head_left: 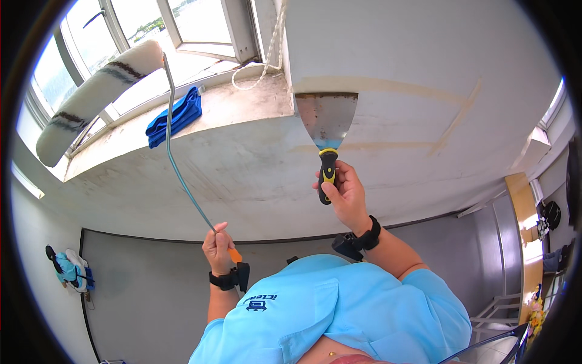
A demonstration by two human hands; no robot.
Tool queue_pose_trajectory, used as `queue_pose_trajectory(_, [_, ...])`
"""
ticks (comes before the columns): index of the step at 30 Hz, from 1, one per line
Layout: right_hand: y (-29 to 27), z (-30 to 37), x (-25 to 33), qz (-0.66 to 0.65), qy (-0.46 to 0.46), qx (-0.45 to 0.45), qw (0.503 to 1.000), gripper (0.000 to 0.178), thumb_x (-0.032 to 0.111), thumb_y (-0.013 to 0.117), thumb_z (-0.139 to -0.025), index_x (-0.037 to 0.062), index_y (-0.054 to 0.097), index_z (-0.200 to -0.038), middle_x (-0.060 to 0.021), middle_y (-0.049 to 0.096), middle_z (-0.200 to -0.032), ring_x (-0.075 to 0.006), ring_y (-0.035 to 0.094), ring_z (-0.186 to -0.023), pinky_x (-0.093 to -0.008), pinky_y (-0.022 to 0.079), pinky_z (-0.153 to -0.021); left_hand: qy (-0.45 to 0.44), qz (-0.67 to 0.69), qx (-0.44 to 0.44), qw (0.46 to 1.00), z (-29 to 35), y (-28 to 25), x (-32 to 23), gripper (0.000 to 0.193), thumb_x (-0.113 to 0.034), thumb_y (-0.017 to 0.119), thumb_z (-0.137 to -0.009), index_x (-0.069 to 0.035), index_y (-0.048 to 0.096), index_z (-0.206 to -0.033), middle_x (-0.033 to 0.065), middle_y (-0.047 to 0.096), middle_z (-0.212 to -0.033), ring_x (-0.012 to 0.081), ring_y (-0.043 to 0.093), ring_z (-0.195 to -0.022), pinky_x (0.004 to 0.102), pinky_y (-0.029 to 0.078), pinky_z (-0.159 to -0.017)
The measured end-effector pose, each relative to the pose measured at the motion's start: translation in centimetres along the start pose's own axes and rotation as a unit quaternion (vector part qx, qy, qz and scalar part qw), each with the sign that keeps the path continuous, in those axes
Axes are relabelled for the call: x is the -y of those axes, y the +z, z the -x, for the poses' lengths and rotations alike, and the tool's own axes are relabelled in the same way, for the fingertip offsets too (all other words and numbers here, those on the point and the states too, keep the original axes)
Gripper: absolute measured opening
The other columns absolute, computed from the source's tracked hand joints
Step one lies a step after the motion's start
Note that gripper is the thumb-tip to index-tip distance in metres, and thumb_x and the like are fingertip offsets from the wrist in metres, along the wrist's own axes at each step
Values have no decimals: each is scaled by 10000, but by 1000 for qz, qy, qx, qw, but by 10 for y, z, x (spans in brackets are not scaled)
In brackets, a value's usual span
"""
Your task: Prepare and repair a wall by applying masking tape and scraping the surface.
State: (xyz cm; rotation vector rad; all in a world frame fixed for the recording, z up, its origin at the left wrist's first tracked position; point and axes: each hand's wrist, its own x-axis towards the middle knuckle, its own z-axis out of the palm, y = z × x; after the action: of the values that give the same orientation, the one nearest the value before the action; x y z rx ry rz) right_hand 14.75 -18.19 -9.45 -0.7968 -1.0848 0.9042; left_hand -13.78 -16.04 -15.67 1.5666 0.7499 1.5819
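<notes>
Over on the far left, by the white wall, there's a light-blue and dark bundle [74,270], too small from here to make out, at the edge of the grey floor [145,297]. Next along, up it goes: a paint roller [100,103], its fat white cover streaked with dark marks, tilted in front of the window [148,27]. I can't tell whether it touches the glass. A folded blue cloth [176,117] lies on the stained sill [242,103], and the roller's thin bent rod passes in front of it. Follow that rod down and here's the left hand [217,247], fingers curled closed around its lower end, the orange handle [235,255] showing beside the palm. A black band [224,280] sits on that wrist. Above, a white rope [270,54] hangs in a loop at the window's right side. And now the scraper [327,124]! Broad, rust-spotted blade pointing up, right beside the corner of the window recess; whether its edge meets the wall [412,54] I can't say. The right hand [348,194] has it firmly, fingers wrapped round the black-and-yellow grip, thumb laid across the front. Further right, pale yellowish stripes [464,112] cross the wall, then a wooden tabletop [520,242].
</notes>
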Motion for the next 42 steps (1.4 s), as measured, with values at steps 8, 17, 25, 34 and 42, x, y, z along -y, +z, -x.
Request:
queue_pose_trajectory(8, [2,-2,-1,-4,2,0,1000,406,69,539,-824,-4,343,-1172,-102,526,-985,-145,570,-832,-251,450,-748,-7,-2,-7,1000,2,-2,-1,234,-159,408,-909,-5,555,-1004,-41,345,-525,40,340,-449,164,294,-428])
queue_pose_trajectory(17, [2,-2,-3,-6,16,-5,1000,448,75,546,-824,-11,338,-1211,-102,536,-978,-147,572,-830,-261,457,-770,-22,-3,-3,1000,6,-2,-2,227,-158,426,-902,-1,557,-1002,-44,352,-528,38,340,-451,164,298,-430])
queue_pose_trajectory(25, [-6,-3,-11,-3,24,2,1000,436,79,546,-826,-10,345,-1202,-96,537,-979,-146,574,-849,-254,451,-770,-44,14,2,999,9,-2,-5,236,-181,460,-885,-10,569,-1005,-18,429,-551,45,393,-489,177,313,-462])
queue_pose_trajectory(34, [-13,-2,-25,-2,39,2,999,410,53,538,-824,-4,355,-1187,-87,542,-972,-141,570,-869,-246,443,-773,-51,13,0,999,15,-1,-7,243,-194,460,-888,-13,570,-1009,-17,439,-557,47,397,-488,176,312,-460])
queue_pose_trajectory(42, [-19,-3,-35,4,37,1,999,404,21,533,-811,-3,363,-1177,-72,539,-946,-113,535,-861,-237,431,-779,-51,-5,0,999,17,0,-11,243,-195,466,-886,-11,574,-1001,-19,443,-557,46,408,-492,172,317,-458])
